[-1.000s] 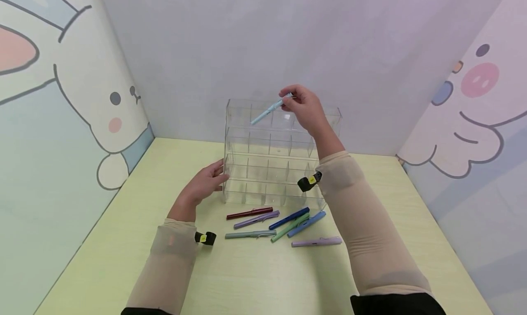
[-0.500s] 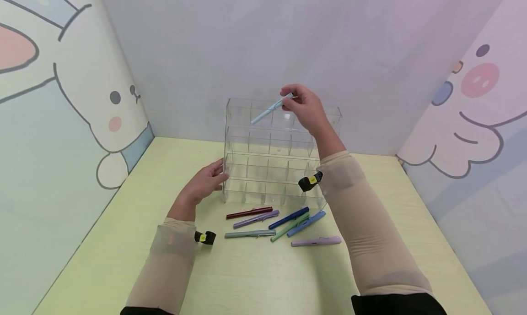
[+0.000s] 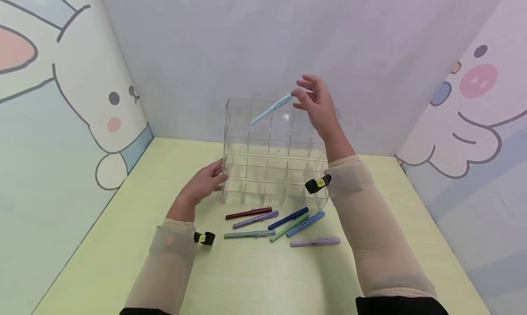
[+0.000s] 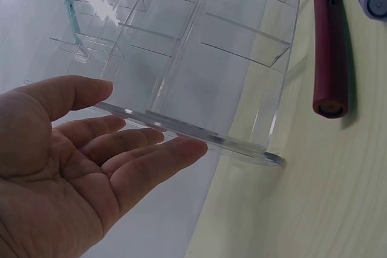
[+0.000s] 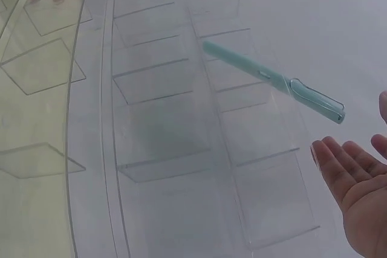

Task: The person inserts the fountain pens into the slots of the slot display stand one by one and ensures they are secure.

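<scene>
- Light blue pen (image 3: 271,109) is up in the far, top tier of the see-through rack (image 3: 256,172), slanted, clip end up and to the right. Can't tell if it's inside one compartment or lying across a divider.
- Right hand (image 3: 319,105) is just right of the pen, fingers loosely spread and holding nothing; the right wrist view shows a gap between them.
- Left hand (image 3: 203,182) is at the rack's left side, fingers fairly straight, not clenched. Looks like a light touch, though I can't swear to the contact.
- My main worry: the pen looks kinda propped, so a brush from those nearby fingers could make it slide or roll.
- The right wrist camera (image 3: 318,184) hangs in front of the lower tiers. A low sweep of that arm might snag a front edge and jolt everything.
- A hard push from the left hand could scoot the rack too, imo.
- Dark red pen (image 3: 249,213) and dark blue pen (image 3: 288,218) lie just on the near side of the rack, so they'd probably get bumped if it slid nearer.
</scene>
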### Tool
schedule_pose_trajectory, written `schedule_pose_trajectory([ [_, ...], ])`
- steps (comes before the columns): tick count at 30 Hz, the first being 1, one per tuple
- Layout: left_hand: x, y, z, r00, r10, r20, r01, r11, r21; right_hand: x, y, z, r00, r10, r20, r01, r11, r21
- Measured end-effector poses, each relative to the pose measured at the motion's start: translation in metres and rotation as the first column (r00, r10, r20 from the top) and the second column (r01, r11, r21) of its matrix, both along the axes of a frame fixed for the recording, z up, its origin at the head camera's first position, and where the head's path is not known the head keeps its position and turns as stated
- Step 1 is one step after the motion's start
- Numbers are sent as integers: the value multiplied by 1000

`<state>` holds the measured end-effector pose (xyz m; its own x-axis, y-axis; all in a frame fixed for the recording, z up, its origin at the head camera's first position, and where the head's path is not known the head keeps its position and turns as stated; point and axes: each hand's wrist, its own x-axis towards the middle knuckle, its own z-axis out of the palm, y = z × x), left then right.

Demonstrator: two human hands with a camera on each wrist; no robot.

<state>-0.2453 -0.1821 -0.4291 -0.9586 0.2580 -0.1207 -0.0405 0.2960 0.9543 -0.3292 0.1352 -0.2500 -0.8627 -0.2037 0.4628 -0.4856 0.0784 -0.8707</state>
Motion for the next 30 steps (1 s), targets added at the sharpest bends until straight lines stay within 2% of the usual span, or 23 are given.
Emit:
schedule_pose_trajectory([
  [6,1,-1,0,1000,2,-2,-2,1000,14,-7,17,-14,999,-1,-50,-2,998,-63],
  [15,-1,-2,0,1000,8,10,-8,1000,17,9,32,-33,996,-8,-94,2,998,-69],
  [30,0,-3,0,1000,-12,-1,13,999,41,34,52,-69,994,-11,-105,7,999,-39],
])
